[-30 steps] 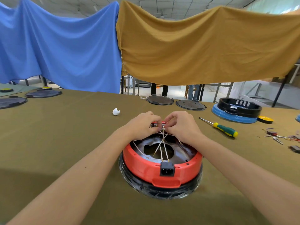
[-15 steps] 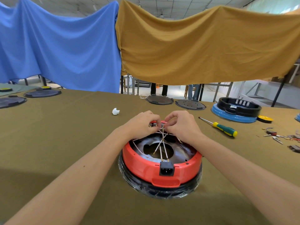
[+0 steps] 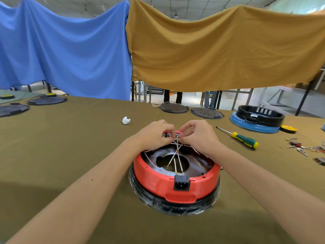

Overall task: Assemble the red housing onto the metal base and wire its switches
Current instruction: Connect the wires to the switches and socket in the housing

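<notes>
Housing (image 3: 175, 184), red and seated on the metal base (image 3: 175, 206) near the table (image 3: 70, 138) edge, is judged rigid and best steadied by its rim. In the head view, thin white wires (image 3: 175, 155) fan from its far rim toward the socket (image 3: 181, 182); they look limp and light, so are best taken close to their terminals. Left hand (image 3: 154, 134) and right hand (image 3: 197, 134) are curled there, fingertips pinching wire ends at the switches (image 3: 167, 136).
</notes>
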Action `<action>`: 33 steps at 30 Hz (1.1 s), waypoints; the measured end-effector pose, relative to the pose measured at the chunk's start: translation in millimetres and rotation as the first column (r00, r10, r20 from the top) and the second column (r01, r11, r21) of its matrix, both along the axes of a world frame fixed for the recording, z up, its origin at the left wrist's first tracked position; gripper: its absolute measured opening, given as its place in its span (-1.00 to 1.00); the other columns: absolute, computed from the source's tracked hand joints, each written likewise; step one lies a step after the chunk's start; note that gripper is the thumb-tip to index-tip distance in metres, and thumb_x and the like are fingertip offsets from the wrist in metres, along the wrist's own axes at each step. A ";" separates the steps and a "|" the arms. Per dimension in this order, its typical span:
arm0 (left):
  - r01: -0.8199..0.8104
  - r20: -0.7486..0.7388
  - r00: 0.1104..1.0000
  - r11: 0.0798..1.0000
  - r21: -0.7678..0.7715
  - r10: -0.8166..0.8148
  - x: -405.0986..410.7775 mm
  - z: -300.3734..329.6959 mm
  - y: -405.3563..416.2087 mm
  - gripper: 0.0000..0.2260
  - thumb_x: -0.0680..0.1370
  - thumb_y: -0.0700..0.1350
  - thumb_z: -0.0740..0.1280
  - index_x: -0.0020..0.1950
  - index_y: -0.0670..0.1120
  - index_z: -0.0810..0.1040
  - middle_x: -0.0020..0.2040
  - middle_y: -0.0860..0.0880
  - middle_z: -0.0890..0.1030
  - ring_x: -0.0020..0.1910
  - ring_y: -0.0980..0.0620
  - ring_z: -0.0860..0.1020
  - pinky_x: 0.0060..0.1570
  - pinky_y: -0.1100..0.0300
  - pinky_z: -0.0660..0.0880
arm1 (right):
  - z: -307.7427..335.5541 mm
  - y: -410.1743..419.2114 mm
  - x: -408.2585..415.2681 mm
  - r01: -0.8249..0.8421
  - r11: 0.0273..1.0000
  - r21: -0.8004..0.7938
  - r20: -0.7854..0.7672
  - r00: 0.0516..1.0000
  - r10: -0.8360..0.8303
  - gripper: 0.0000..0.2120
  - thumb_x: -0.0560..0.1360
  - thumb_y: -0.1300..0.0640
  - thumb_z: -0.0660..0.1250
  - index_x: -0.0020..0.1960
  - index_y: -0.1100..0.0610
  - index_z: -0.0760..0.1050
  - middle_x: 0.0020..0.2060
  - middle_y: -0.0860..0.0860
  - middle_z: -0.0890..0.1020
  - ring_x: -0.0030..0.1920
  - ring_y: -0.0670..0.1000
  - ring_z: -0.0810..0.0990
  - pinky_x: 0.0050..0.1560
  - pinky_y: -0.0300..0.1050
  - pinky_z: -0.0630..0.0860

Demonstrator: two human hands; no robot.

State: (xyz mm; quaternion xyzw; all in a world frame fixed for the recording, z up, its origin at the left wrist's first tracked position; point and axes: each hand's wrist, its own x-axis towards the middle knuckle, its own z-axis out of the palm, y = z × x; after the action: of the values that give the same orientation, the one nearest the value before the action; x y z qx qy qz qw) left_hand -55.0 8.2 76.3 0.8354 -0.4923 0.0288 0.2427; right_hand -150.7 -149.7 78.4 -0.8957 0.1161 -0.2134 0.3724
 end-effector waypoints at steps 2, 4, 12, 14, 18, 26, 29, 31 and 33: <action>0.000 -0.003 1.000 1.000 -0.001 0.000 0.3 -0.2 -0.2 -0.95 0.59 -0.08 0.35 -0.05 0.08 0.55 0.04 -0.03 0.47 0.12 -0.02 0.47 0.21 -0.02 0.42 | 0.2 0.2 0.1 0.004 1.000 0.011 -0.004 1.000 -0.004 -0.78 0.33 0.29 0.54 -0.10 0.06 0.61 -0.33 -0.08 0.72 -0.20 -0.17 0.68 -0.17 -0.26 0.53; -0.003 -0.004 1.000 1.000 0.003 0.003 0.8 -0.2 -0.5 -0.95 0.59 -0.07 0.35 -0.05 0.08 0.55 0.04 -0.02 0.47 0.12 -0.03 0.47 0.22 -0.03 0.42 | 0.3 0.3 0.4 0.007 1.000 0.007 -0.006 1.000 -0.007 -0.79 0.34 0.29 0.54 -0.10 0.07 0.61 -0.32 -0.07 0.72 -0.21 -0.17 0.68 -0.20 -0.29 0.52; -0.035 0.021 0.999 0.999 0.024 0.034 0.6 -0.8 -2.3 -0.95 0.60 -0.04 0.33 -0.06 0.10 0.52 0.05 -0.01 0.46 0.11 -0.03 0.47 0.20 -0.03 0.43 | 0.8 4.0 1.6 0.018 0.995 -0.100 -0.006 1.000 -0.019 -0.84 0.38 0.28 0.49 -0.11 0.08 0.60 -0.31 -0.09 0.69 -0.24 -0.25 0.61 -0.32 -0.48 0.36; -0.040 0.033 0.999 0.999 0.036 0.039 0.5 -0.8 -2.9 -0.95 0.60 -0.03 0.33 -0.06 0.11 0.51 0.04 0.00 0.46 0.10 -0.03 0.48 0.19 -0.03 0.44 | 0.8 4.5 1.6 0.020 0.993 -0.116 -0.004 1.000 -0.021 -0.84 0.39 0.29 0.48 -0.09 0.09 0.60 -0.29 -0.07 0.69 -0.22 -0.21 0.62 -0.28 -0.44 0.38; -0.058 0.058 0.997 0.997 0.045 0.055 3.0 1.4 -4.4 -0.94 0.58 0.03 0.36 0.00 0.09 0.52 0.01 0.02 0.46 0.06 -0.01 0.50 0.14 0.01 0.45 | 0.8 5.4 1.1 0.013 0.991 -0.136 -0.004 1.000 -0.013 -0.83 0.39 0.29 0.48 -0.06 0.10 0.60 -0.26 -0.04 0.69 -0.17 -0.12 0.65 -0.21 -0.37 0.45; -0.046 0.075 0.996 0.998 0.042 0.043 7.7 -0.6 -11.7 -0.91 0.56 0.06 0.38 -0.09 0.11 0.51 -0.06 0.04 0.40 -0.05 0.01 0.47 -0.03 0.10 0.41 | -0.1 6.2 3.0 0.025 0.984 -0.175 -0.003 1.000 -0.026 -0.82 0.39 0.27 0.49 -0.05 0.11 0.60 -0.27 -0.06 0.68 -0.20 -0.16 0.61 -0.22 -0.38 0.44; -0.043 0.083 0.996 0.998 0.038 0.040 8.4 -2.2 -11.9 -0.90 0.56 0.06 0.38 -0.09 0.10 0.51 -0.06 0.02 0.40 -0.03 -0.02 0.47 0.02 0.08 0.42 | 0.7 6.3 2.9 0.029 0.983 -0.180 0.004 1.000 -0.029 -0.83 0.38 0.27 0.48 -0.05 0.11 0.59 -0.28 -0.06 0.68 -0.21 -0.16 0.61 -0.21 -0.37 0.44; -0.051 0.086 0.995 0.998 0.036 0.047 8.7 -2.0 -12.5 -0.90 0.56 0.06 0.37 -0.09 0.10 0.51 -0.07 0.02 0.40 -0.03 -0.03 0.46 0.00 0.09 0.41 | 0.9 6.6 2.8 0.030 0.983 -0.180 0.008 1.000 -0.029 -0.82 0.38 0.28 0.46 -0.06 0.09 0.59 -0.29 -0.07 0.67 -0.21 -0.18 0.61 -0.22 -0.37 0.44; -0.057 0.091 0.994 0.998 0.036 0.053 9.0 -1.8 -13.2 -0.90 0.56 0.06 0.37 -0.09 0.09 0.51 -0.07 0.02 0.40 -0.03 -0.03 0.46 -0.02 0.09 0.40 | 0.7 6.6 2.3 0.031 0.983 -0.180 0.009 1.000 -0.030 -0.82 0.39 0.28 0.45 -0.08 0.07 0.57 -0.29 -0.08 0.67 -0.22 -0.19 0.60 -0.24 -0.38 0.43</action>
State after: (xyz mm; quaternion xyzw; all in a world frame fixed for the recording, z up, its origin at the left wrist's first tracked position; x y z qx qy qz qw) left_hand -46.0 -5.0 74.5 0.8510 -0.4801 0.0635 0.2032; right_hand -148.5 -143.1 79.1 -0.9232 0.1086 -0.2316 0.2867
